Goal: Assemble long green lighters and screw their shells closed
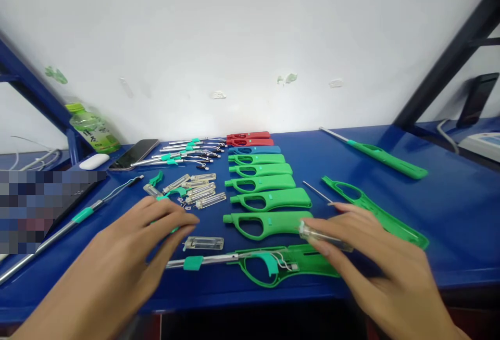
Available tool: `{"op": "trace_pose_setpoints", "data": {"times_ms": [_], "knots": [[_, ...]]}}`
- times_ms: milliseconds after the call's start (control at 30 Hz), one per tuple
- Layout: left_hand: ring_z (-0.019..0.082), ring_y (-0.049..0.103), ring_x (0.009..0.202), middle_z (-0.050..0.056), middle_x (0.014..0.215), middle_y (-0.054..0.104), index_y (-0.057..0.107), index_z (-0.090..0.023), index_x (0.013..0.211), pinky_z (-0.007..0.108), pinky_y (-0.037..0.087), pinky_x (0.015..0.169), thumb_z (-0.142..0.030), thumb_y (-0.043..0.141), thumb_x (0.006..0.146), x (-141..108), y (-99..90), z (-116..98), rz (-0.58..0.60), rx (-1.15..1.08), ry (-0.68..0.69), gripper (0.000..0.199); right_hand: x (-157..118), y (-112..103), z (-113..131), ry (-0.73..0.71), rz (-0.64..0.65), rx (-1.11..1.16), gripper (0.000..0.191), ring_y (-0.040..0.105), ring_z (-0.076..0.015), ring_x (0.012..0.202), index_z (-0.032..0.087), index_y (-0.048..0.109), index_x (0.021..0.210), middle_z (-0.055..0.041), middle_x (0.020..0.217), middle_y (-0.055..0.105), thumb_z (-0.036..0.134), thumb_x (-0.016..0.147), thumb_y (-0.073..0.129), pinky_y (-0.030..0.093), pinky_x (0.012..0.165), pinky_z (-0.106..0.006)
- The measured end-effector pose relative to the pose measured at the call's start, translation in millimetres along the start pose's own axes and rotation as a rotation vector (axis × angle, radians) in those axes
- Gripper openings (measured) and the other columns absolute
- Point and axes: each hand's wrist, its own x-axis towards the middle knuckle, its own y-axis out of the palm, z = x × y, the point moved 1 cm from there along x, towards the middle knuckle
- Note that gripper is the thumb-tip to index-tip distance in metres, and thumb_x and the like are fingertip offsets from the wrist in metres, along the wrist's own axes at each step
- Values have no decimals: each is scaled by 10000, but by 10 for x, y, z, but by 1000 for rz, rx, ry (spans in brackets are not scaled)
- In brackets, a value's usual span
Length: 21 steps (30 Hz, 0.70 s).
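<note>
Shell half [312, 263] at near centre carries metal tube [216, 259], trigger [269, 262] and wires [288, 264]; looks like tank and cover are left to fit. Lighter [386, 161] at far right looks assembled. Right hand [377, 256] pinches clear fuel tank [322, 236] over shell's right end. Left hand [144, 238] half-curled, fingertips slightly apart, nothing visible in them.

Above the near left part of the tabletop [300, 160], the left hand [136, 243] is hovering, fingers bending; above its near right part, the right hand [378, 256] is pinching, thumb opposing fingers.
</note>
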Motion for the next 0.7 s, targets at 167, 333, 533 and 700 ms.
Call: {"op": "trace_pose_setpoints", "data": {"times_ms": [167,333,533,700], "knots": [[249,785,895,-40,973,820,785,-360,1007,368,610,791,-533,483,1082,-153,-63,234,65,18,-121,356,-24,67,-40,14,14,27,260,784,-171,867,328,715,1241,50,1081,843,178,1030,696,502,1144,-414],[298,782,918,22,1004,824,801,-337,1009,424,613,781,-553,454,1059,-90,-18,367,86,80,-180,412,-60,64,-75,11,24,19,261,791,-183,876,324,730,1235,42,1075,844,180,1018,706,535,1121,-432],[377,719,1112,113,1114,790,824,-269,1045,522,599,892,-557,385,1092,-14,219,407,177,76,-220,527,-60,68,-84,21,5,23,249,802,-202,858,330,756,1209,32,1056,850,194,1004,717,580,1079,-459],[369,721,1051,124,1117,774,829,-251,1067,553,571,944,-505,370,1098,55,334,414,217,75,-224,526,-55,74,-78,17,-4,28,241,795,-203,819,327,758,1206,30,1032,851,200,1005,717,592,1062,-461]]}}
